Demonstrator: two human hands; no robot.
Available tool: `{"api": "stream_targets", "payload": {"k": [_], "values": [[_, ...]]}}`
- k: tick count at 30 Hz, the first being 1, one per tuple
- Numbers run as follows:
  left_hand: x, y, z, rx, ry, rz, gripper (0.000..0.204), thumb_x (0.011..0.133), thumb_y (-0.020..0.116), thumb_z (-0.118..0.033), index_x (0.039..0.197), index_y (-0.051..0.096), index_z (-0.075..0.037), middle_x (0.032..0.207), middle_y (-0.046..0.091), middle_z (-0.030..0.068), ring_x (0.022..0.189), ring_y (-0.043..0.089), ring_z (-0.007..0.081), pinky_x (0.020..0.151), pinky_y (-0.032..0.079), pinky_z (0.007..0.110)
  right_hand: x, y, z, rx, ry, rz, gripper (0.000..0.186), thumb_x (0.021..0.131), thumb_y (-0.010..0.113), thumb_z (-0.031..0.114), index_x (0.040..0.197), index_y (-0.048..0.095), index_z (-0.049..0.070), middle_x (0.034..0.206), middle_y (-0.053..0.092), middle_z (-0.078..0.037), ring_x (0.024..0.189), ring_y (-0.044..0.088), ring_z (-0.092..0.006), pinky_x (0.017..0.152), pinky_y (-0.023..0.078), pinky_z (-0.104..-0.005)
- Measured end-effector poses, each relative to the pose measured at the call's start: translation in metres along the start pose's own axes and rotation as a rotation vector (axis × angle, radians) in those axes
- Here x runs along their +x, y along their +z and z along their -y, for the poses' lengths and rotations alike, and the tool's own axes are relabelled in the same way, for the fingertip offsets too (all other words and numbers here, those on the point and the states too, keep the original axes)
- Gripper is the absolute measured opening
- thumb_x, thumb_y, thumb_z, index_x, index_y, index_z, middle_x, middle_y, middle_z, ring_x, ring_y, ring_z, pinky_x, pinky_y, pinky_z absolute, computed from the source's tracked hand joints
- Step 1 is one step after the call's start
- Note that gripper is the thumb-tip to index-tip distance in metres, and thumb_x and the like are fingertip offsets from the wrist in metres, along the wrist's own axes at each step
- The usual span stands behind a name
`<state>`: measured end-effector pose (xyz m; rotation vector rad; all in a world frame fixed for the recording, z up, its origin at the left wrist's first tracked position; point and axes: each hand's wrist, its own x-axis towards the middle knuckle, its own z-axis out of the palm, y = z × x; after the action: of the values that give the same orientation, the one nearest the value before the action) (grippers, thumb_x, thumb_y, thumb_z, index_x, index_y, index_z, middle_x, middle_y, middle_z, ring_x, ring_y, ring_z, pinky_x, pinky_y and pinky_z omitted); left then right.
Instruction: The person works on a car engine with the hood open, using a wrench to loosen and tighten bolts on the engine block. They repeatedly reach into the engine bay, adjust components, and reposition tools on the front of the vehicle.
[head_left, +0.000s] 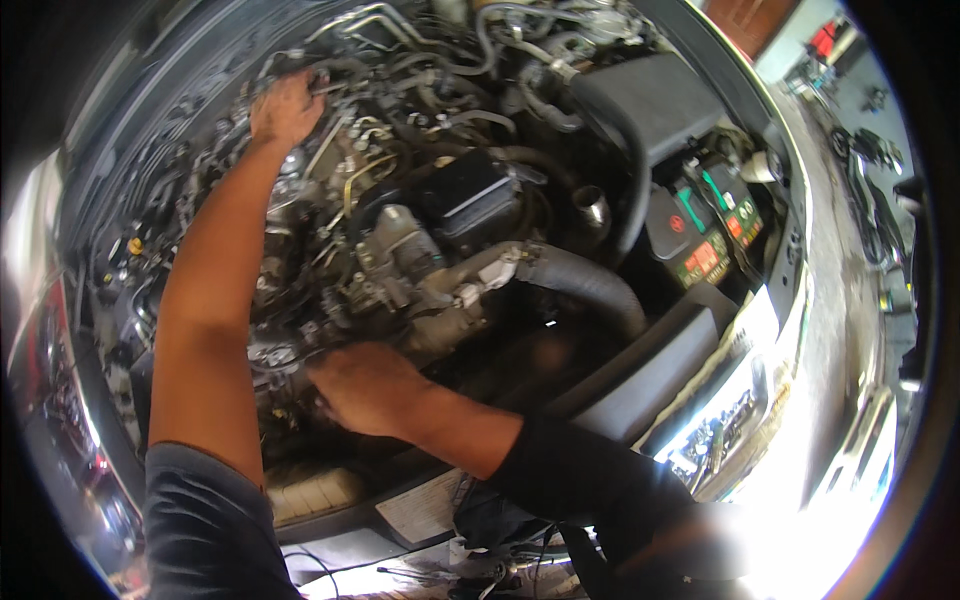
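Note:
I lean over an open engine bay full of metal pipes (355, 180), hoses and fittings. My left hand (287, 108) reaches to the upper rear of the engine, its fingers curled among small fittings; what they hold is too small to make out. My right hand (365, 385) is low at the front left of the engine, blurred, its fingertips bent down among metal parts and partly hidden. A black plastic box (465, 195) and a wide grey hose (585, 285) lie to the right of my hands.
A battery (700, 235) and a dark housing (640, 95) fill the right side. The front body panel (420, 505) runs below my arms. Tools (705, 440) lie by the bright right corner. Beyond the car are a concrete floor (830, 330), dark equipment (860, 180) and a wooden door (740, 20).

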<state>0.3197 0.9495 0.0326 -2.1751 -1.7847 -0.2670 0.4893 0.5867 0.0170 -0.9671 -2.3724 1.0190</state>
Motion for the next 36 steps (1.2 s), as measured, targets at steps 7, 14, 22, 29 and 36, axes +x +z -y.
{"api": "stream_targets", "payload": {"k": [7, 14, 22, 29, 36], "values": [[-0.066, -0.067, 0.152, 0.034, -0.083, 0.192, 0.05, 0.103, 0.062, -0.046, 0.133, 0.073, -0.008, 0.13, 0.072, 0.0269, 0.123, 0.067, 0.0485, 0.105, 0.053, 0.057, 0.0, -0.011, 0.004, -0.018, 0.02, 0.044, 0.034, 0.099, 0.073, 0.033, 0.117, 0.07, 0.004, 0.105, 0.078, -0.018, 0.102, 0.075, -0.0403, 0.088, 0.06, -0.0536], [-0.173, -0.061, 0.232, -0.121, -0.373, 0.302, 0.056, 0.103, 0.064, -0.054, 0.112, 0.077, -0.001, 0.111, 0.075, 0.0317, 0.111, 0.07, 0.052, 0.096, 0.056, 0.055, 0.003, -0.012, 0.007, -0.123, -0.007, 0.059, 0.033, 0.098, 0.075, 0.032, 0.115, 0.071, 0.005, 0.108, 0.078, -0.019, 0.104, 0.076, -0.0406, 0.089, 0.061, -0.0533], [-0.193, -0.017, 0.196, -0.254, -0.693, 0.191, 0.052, 0.084, 0.084, -0.047, 0.121, 0.082, -0.01, 0.125, 0.076, 0.0278, 0.123, 0.072, 0.0427, 0.106, 0.056, 0.047, 0.0, -0.007, 0.003, -0.201, -0.034, 0.028, 0.034, 0.1, 0.075, 0.038, 0.112, 0.067, 0.007, 0.102, 0.075, -0.012, 0.099, 0.074, -0.0358, 0.085, 0.061, -0.0493], [-0.179, -0.01, 0.206, -0.315, -0.711, 0.271, 0.068, 0.08, 0.088, -0.044, 0.133, 0.075, -0.003, 0.131, 0.077, 0.0227, 0.127, 0.072, 0.0384, 0.107, 0.055, 0.044, -0.001, -0.007, 0.002, -0.194, -0.051, 0.017, 0.035, 0.1, 0.074, 0.038, 0.115, 0.068, 0.006, 0.103, 0.074, -0.013, 0.098, 0.074, -0.0358, 0.086, 0.06, -0.0492], [-0.189, 0.064, 0.25, -0.275, -0.474, 0.318, 0.063, 0.089, 0.083, -0.038, 0.136, 0.069, 0.001, 0.124, 0.077, 0.026, 0.122, 0.071, 0.0413, 0.11, 0.051, 0.045, -0.001, -0.011, 0.009, -0.191, -0.033, 0.052, 0.037, 0.101, 0.073, 0.038, 0.117, 0.068, 0.005, 0.104, 0.074, -0.014, 0.1, 0.074, -0.0366, 0.088, 0.06, -0.0501]]}}
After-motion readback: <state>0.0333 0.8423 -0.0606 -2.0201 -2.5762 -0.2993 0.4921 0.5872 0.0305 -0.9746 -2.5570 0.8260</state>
